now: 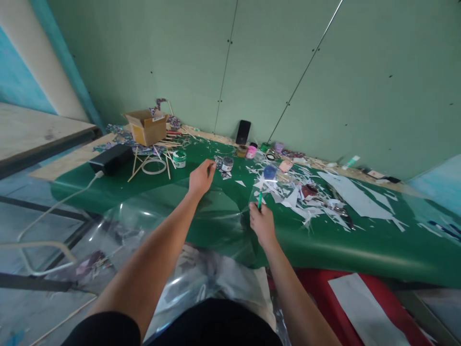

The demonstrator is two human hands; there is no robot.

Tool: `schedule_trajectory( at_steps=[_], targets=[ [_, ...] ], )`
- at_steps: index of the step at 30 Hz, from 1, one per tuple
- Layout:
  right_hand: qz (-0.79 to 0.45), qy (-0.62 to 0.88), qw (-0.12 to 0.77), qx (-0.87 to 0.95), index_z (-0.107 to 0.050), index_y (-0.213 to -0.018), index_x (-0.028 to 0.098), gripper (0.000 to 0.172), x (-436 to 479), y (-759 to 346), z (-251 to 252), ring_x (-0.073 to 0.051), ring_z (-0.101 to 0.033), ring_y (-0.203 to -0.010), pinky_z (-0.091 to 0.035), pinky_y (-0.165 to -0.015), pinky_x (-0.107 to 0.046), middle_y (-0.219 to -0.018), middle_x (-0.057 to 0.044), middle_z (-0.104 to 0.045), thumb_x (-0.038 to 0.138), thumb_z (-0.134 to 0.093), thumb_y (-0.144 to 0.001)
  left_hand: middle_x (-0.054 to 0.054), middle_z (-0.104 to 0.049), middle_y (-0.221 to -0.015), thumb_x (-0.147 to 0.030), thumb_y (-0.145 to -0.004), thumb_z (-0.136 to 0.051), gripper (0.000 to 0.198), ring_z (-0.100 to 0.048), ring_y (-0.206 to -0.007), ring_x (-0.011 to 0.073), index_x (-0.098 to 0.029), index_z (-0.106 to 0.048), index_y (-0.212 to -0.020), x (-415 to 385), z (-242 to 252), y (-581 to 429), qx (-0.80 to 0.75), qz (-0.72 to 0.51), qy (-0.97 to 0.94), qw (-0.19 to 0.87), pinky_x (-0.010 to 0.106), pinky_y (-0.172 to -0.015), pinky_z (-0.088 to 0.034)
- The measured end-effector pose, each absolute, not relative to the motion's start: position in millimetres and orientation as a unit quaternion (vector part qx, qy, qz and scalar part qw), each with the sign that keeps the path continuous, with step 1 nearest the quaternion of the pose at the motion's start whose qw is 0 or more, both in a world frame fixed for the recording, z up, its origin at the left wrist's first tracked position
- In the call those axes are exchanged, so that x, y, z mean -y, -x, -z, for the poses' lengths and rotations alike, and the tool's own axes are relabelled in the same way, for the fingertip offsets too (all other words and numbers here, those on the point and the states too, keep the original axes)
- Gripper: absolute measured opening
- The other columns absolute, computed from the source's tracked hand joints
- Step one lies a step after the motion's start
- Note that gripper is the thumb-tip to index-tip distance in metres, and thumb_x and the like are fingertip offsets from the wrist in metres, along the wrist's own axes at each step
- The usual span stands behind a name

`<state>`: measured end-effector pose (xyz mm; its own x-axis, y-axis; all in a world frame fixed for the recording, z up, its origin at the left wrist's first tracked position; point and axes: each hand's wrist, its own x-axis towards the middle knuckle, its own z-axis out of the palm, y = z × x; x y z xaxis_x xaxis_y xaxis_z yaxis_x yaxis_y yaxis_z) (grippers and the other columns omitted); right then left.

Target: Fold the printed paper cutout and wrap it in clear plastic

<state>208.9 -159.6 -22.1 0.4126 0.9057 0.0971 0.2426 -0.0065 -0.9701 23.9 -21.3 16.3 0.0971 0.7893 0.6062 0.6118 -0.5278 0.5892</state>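
My left hand [201, 179] is held over the near half of the table, thumb and fingers pressed together. Whatever is in that pinch, if anything, is too small to make out. Just right of its fingertips stands a small jar with dark glittery contents [227, 164], with dark speckled scraps [218, 161] around it. My right hand [262, 223] is closed around a thin green stick-like tool [260, 200] pointing up and away; its exact kind is unclear. A clear plastic sheet [144, 206] lies beneath my arms and droops over the table's front edge.
White paper scraps [288, 197] litter the green table cover [360, 250] to the right. Left are a cardboard box [147, 129], a black device [111, 158] with a cable, a green jar [179, 159] and wooden sticks. A phone [243, 132] leans against the wall.
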Motion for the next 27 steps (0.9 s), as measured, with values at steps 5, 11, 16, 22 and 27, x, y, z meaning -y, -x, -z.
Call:
schedule_trajectory(
  at_steps=[5,11,16,22,27],
  targets=[
    [-0.344,0.581,0.636,0.374,-0.045,-0.077,0.019,0.030,167,-199,23,-0.003,-0.027,-0.037,-0.024,-0.035,-0.017,-0.052,0.013,-0.029,0.046,-0.054,-0.088,0.006,-0.063,-0.102,-0.035,-0.092,-0.053,0.026,-0.062,-0.084,0.0151,-0.015,-0.059,-0.108,21,-16,-24,-0.484,-0.456,-0.742,0.088,0.034,-0.074,-0.054],
    [-0.334,0.536,0.707,0.319,-0.038,-0.076,0.023,0.038,173,-181,24,-0.004,-0.027,-0.036,-0.023,-0.034,-0.017,-0.049,0.015,-0.029,0.054,-0.060,-0.073,0.006,-0.062,-0.105,-0.035,-0.092,-0.053,0.027,-0.062,-0.086,0.0157,-0.016,-0.058,-0.110,20,-15,-24,-0.490,-0.433,-0.752,0.083,0.035,-0.075,-0.054],
    [-0.286,0.534,0.743,0.284,-0.027,-0.072,0.025,0.040,174,-197,18,-0.004,-0.028,-0.035,-0.025,-0.034,-0.017,-0.049,0.015,-0.028,0.057,-0.051,-0.074,0.007,-0.062,-0.106,-0.035,-0.092,-0.054,0.027,-0.062,-0.088,0.0162,-0.016,-0.058,-0.111,22,-15,-27,-0.489,-0.418,-0.761,0.076,0.036,-0.077,-0.054],
    [-0.255,0.584,0.715,0.288,-0.036,-0.072,0.023,0.031,196,-246,-3,-0.002,-0.027,-0.033,-0.021,-0.031,-0.016,-0.051,0.012,-0.039,0.047,-0.056,-0.072,0.007,-0.062,-0.107,-0.035,-0.092,-0.053,0.026,-0.062,-0.089,0.0162,-0.016,-0.059,-0.110,22,-16,-28,-0.500,-0.397,-0.767,0.069,0.036,-0.077,-0.054],
    [-0.326,0.646,0.600,0.341,-0.044,-0.065,0.021,0.031,204,-267,-8,-0.003,-0.026,-0.031,-0.018,-0.028,-0.017,-0.047,0.010,-0.042,0.046,-0.062,-0.069,0.007,-0.062,-0.106,-0.035,-0.091,-0.054,0.026,-0.062,-0.090,0.0167,-0.016,-0.059,-0.109,14,-10,-27,-0.549,-0.380,-0.741,0.071,0.036,-0.078,-0.054]
  ],
)
